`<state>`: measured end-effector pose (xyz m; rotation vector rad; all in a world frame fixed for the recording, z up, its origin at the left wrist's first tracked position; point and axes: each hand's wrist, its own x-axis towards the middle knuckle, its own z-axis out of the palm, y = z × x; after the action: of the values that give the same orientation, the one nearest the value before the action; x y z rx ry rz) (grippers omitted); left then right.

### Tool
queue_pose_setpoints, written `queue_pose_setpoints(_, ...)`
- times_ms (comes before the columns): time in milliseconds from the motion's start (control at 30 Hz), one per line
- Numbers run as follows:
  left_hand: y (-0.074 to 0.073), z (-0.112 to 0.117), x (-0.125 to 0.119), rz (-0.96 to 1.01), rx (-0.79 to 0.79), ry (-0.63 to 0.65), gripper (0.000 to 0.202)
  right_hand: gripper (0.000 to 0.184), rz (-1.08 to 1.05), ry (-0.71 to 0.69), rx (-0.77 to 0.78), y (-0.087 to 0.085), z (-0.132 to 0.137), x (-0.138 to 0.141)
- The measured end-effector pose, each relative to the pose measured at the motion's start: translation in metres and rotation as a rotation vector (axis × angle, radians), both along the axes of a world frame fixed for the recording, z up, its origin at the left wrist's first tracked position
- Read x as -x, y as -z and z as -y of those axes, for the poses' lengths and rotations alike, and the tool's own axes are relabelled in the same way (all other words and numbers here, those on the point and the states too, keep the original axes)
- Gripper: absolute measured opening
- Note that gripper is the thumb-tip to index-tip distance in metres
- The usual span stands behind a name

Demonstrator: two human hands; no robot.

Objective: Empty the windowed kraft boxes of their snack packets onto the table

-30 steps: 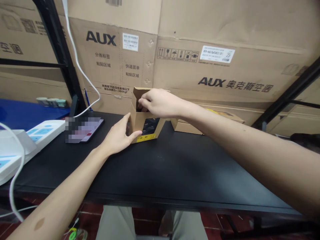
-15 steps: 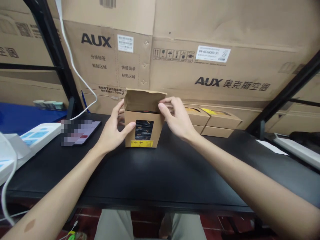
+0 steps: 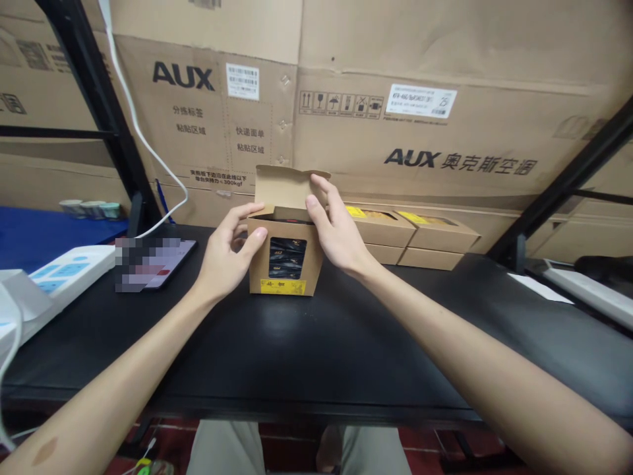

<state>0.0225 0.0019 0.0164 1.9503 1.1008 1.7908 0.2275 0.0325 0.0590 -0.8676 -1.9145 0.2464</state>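
Observation:
A small kraft box (image 3: 284,264) with a dark window and a yellow label stands upright on the black table (image 3: 316,356). Its top lid flap (image 3: 281,188) stands open at the back. My left hand (image 3: 228,254) grips the box's left side, with the thumb on the front corner and the fingers over the left top flap. My right hand (image 3: 335,231) presses against the box's right side, fingers stretched up along the lid flap's right edge. Dark packets show through the window.
Several closed kraft boxes (image 3: 413,237) are stacked behind on the right. A phone (image 3: 153,262) and a white power strip (image 3: 59,277) lie on the left, with a white cable (image 3: 148,158) running up. Large AUX cartons (image 3: 395,132) form the back wall. Black rack posts stand at both sides.
My right hand came out of the box's open top and moved to its right side. The box turned its windowed front toward me and the lid flap now stands up.

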Motion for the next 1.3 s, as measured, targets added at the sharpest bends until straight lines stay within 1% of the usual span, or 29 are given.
queue_pose_setpoints(67, -0.005, -0.002, -0.006, 0.006, 0.021, -0.036, 0.037, 0.065, -0.054, 0.043, -0.04, 0.003, 0.001, 0.001)
queue_pose_setpoints(133, -0.009, -0.007, -0.014, 0.008, 0.029, -0.058, 0.033, 0.062, -0.122, 0.097, -0.086, 0.005, 0.002, 0.001)
queue_pose_setpoints(200, -0.009, -0.014, -0.023, -0.002, 0.017, -0.064, 0.03, 0.053, -0.183, 0.143, -0.116, 0.007, 0.0, 0.0)
queue_pose_setpoints(267, -0.006, -0.023, -0.031, 0.006, -0.028, -0.068, 0.028, 0.045, -0.249, 0.16, -0.131, 0.01, -0.002, -0.001)
queue_pose_setpoints(333, 0.0, -0.032, -0.039, 0.061, -0.115, -0.073, 0.031, 0.036, -0.33, 0.134, -0.151, 0.014, -0.005, -0.003)
queue_pose_setpoints(400, 0.005, -0.04, -0.044, 0.125, -0.232, -0.084, 0.043, 0.03, -0.389, 0.071, -0.184, 0.02, -0.006, -0.006)
queue_pose_setpoints(467, 0.007, -0.044, -0.047, 0.135, -0.316, -0.089, 0.05, 0.028, -0.398, 0.008, -0.228, 0.028, -0.005, -0.009)
queue_pose_setpoints(533, 0.006, -0.042, -0.047, 0.103, -0.35, -0.08, 0.049, 0.025, -0.365, -0.028, -0.273, 0.035, -0.003, -0.012)
queue_pose_setpoints(600, 0.002, -0.038, -0.046, 0.072, -0.365, -0.073, 0.041, 0.024, -0.329, -0.038, -0.325, 0.04, 0.001, -0.014)
queue_pose_setpoints(733, -0.004, -0.026, -0.045, 0.048, -0.402, -0.101, 0.03, 0.024, -0.275, -0.05, -0.375, 0.043, 0.008, -0.018)
queue_pose_setpoints(867, -0.002, -0.022, -0.045, 0.034, -0.414, -0.131, 0.028, 0.025, -0.258, -0.056, -0.372, 0.043, 0.012, -0.019)
queue_pose_setpoints(1000, 0.002, -0.021, -0.043, 0.067, -0.417, -0.092, 0.027, 0.023, -0.262, -0.076, -0.386, 0.044, 0.013, -0.017)
queue_pose_setpoints(1133, 0.002, -0.018, -0.041, 0.075, -0.441, -0.06, 0.024, 0.022, -0.259, -0.095, -0.394, 0.045, 0.013, -0.017)
queue_pose_setpoints(1300, 0.001, -0.016, -0.041, 0.063, -0.485, -0.066, 0.019, 0.024, -0.25, -0.1, -0.396, 0.045, 0.012, -0.019)
